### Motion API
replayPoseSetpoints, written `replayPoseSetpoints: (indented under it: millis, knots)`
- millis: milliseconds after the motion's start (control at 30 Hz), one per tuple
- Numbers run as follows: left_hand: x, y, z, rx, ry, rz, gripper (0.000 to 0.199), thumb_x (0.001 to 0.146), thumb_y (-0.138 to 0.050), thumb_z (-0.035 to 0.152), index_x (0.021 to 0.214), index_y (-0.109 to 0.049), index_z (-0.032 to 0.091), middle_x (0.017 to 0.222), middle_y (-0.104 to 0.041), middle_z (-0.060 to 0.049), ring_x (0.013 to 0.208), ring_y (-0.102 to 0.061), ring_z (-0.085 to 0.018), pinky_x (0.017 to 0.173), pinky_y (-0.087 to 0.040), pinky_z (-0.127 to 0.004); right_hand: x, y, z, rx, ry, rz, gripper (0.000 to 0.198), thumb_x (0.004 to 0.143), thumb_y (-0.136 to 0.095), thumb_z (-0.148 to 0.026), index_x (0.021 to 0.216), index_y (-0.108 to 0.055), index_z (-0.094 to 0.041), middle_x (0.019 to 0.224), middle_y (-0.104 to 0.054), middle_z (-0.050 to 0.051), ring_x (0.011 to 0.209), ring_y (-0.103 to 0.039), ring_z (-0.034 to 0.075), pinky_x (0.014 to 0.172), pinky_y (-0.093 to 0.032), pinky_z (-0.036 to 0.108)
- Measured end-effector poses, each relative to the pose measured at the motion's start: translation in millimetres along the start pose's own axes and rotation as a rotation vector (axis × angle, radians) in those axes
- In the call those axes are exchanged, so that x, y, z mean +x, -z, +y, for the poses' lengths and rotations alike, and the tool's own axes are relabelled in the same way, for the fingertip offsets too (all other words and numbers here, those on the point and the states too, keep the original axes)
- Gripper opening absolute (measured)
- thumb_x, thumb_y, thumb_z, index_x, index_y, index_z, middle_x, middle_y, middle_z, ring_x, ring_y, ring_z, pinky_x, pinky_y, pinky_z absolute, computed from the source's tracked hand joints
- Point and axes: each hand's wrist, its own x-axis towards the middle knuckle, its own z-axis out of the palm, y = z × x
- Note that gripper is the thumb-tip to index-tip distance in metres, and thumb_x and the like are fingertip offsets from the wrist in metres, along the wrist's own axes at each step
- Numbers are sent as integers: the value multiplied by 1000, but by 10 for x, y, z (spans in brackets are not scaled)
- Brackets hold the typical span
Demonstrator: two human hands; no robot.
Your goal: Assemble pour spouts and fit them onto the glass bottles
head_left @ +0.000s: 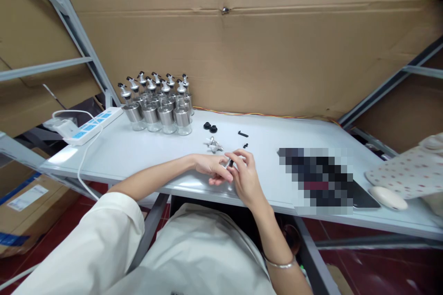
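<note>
Near the table's front edge my two hands meet around a small silver pour spout (226, 164) with a black part at its end. My left hand (212, 167) is closed around the silver body. The fingers of my right hand (246, 177) pinch at the black part, which they partly hide. Just beyond my hands lie loose silver pour spouts (214, 144), close together. Farther back are two round black stoppers (213, 129). To their right lie a black lever-shaped piece (243, 134) and a tiny black piece (245, 145).
Several glass bottles with steel bands (167, 117) and pour spouts stand at the back left. A white power strip (93, 125) with a cable lies left. On the right are a dark flat device (362, 196), partly blurred, a white oval object (388, 197) and a dotted cloth (401, 170).
</note>
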Motion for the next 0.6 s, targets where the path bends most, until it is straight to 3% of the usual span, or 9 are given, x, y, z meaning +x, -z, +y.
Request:
replayPoseSetpoints:
  millis: [267, 433, 600]
  knots:
    - [30, -84, 63, 73, -58, 14, 32, 63, -73, 37, 52, -55, 12, 45, -57, 0, 36, -49, -9, 37, -40, -20, 0, 6, -18, -100, 129, 58, 30, 92, -39, -17, 113, -59, -25, 112, -60, 11, 99, -56, 24, 83, -46, 41]
    - [32, -82, 64, 173, -99, 15, 33, 68, -68, 37, 50, -53, 13, 45, -53, 0, 36, -45, -8, 38, -34, -21, 8, 11, -10, -123, 64, 55, 27, 92, -39, -20, 106, -61, -25, 107, -63, 10, 92, -55, 24, 82, -44, 42]
    - [20, -113, 33, 282, -177, 113, 34, 75, -64, 36, 54, -48, 15, 44, -47, 4, 36, -37, -5, 39, -28, -21, 26, 18, -36, -59, -2, 81, 23, 92, -38, -27, 96, -61, -23, 99, -63, 10, 86, -54, 24, 77, -44, 40]
